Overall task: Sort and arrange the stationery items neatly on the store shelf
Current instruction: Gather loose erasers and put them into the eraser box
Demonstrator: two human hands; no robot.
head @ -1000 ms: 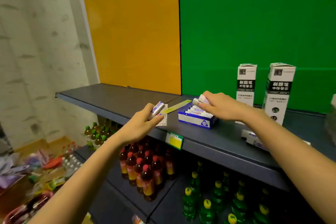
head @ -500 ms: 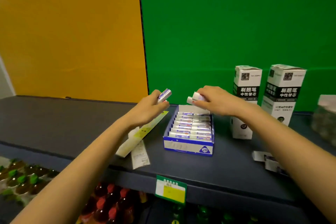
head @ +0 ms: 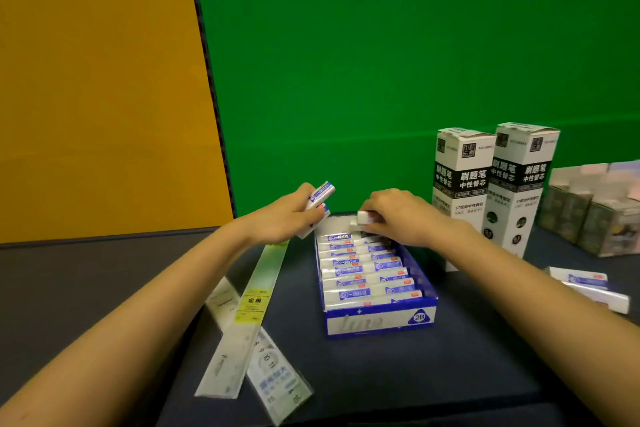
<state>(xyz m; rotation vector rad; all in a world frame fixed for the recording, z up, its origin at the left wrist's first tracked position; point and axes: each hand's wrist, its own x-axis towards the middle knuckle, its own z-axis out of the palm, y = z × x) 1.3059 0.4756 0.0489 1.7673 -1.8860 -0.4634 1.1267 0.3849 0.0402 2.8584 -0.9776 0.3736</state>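
A blue and white display box [head: 381, 321] stands on the dark shelf [head: 86, 288], filled with several wrapped erasers lying in rows. My left hand [head: 287, 218] hovers just left of the box's far end and grips two white-and-blue erasers [head: 320, 196], one above the other. My right hand [head: 398, 215] is over the far end of the box and pinches another eraser [head: 363, 217] at the back row.
Packaged rulers [head: 252, 315] lie fanned out left of the box. Two tall black-and-white refill cartons [head: 491, 177] stand to its right, with pale patterned boxes [head: 595, 208] beyond them. Loose erasers [head: 588, 284] lie at the right. Yellow and green panels back the shelf.
The camera has come closer and looks further down onto the shelf. My right hand has lowered its eraser to the back of the box. My left hand keeps its erasers.
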